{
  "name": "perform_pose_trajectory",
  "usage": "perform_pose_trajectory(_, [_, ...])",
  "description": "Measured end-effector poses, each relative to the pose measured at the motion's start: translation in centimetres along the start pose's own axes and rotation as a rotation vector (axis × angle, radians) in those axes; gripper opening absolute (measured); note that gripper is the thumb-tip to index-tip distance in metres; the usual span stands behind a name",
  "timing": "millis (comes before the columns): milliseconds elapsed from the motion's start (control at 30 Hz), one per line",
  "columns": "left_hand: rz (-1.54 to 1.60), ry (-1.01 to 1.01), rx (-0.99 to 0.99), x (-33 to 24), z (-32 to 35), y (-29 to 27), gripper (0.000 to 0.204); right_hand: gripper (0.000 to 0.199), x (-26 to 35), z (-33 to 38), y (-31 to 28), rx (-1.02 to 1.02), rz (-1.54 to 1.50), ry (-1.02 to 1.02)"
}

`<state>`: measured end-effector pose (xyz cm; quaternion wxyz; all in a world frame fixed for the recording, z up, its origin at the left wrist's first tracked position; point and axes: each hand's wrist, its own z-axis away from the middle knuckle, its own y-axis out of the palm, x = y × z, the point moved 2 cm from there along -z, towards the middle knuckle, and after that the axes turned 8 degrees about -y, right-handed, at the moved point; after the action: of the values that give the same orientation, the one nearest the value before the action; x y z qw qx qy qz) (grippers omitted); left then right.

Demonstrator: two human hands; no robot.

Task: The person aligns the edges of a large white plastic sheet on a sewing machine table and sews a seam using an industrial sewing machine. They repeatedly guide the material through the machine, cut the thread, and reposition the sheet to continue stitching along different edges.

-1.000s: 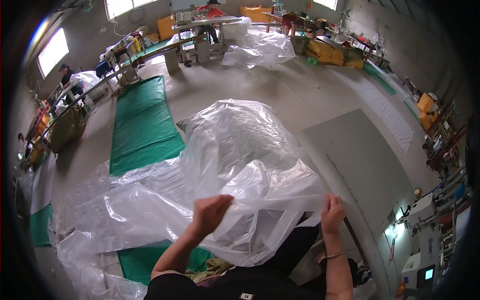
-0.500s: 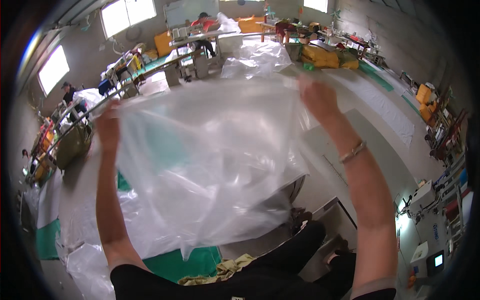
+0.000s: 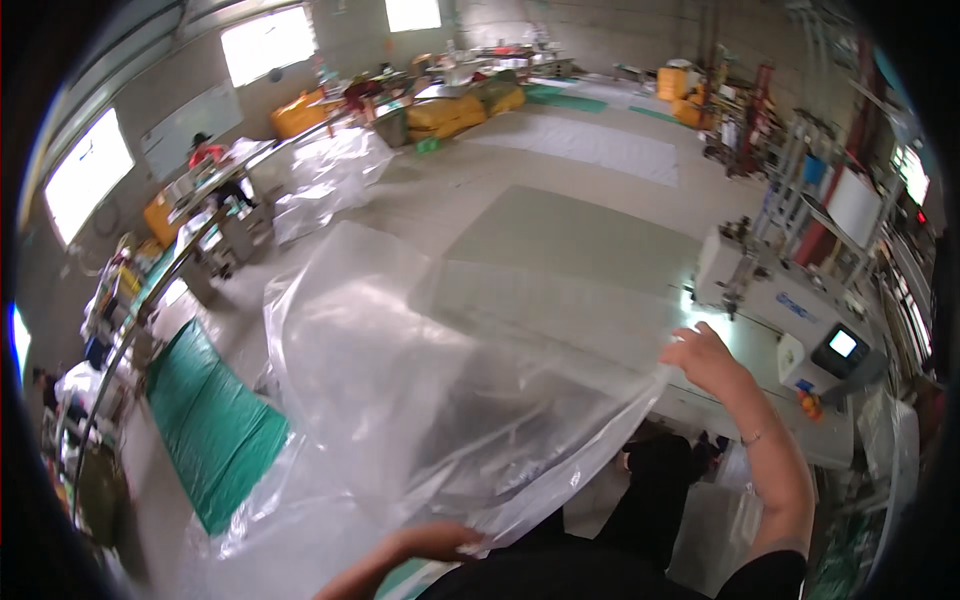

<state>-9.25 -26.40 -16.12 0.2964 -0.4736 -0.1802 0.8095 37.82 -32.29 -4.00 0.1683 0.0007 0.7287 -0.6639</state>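
Note:
A large clear plastic sheet (image 3: 350, 370) stretches from my lap over the front left part of the grey worktable (image 3: 560, 230). At its right end, my right hand (image 3: 705, 358) pinches the edge beside the lit needle area of an industrial sewing machine (image 3: 765, 285). My left hand (image 3: 440, 541) is low and close to my body, closed on the near edge of the same sheet. Between the hands this edge runs taut on a slant, while the far part billows upward. The left fingertips are partly hidden by the plastic.
A machine control screen (image 3: 842, 344) glows at the right. Green sheeting (image 3: 215, 425) lies on the floor to the left, with more clear plastic (image 3: 335, 170) beyond. A person in red (image 3: 207, 152) sits at a far table. Yellow bundles (image 3: 445, 116) lie farther back.
Both hands have come down from a raised position, the left toward my lap and the right toward the sewing machine. The sheet has swung lower over the table. My view has turned right.

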Motion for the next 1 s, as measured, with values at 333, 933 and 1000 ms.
perform_pose_trajectory(333, [-0.357,0.065,-0.814,-4.7,-23.3,-22.8,0.061,0.024,1.9,23.0,2.8,-0.124,-0.203,0.564])
perform_pose_trajectory(933, [-0.006,0.453,-0.067,-19.3,-21.7,-4.9,0.105,0.026,-0.6,25.7,3.3,-0.613,-0.181,0.688])
perform_pose_trajectory(1000, [0.072,0.394,-0.158,-20.2,-20.3,-2.1,0.114,0.02,-0.3,24.1,1.2,-0.774,-0.203,0.628])
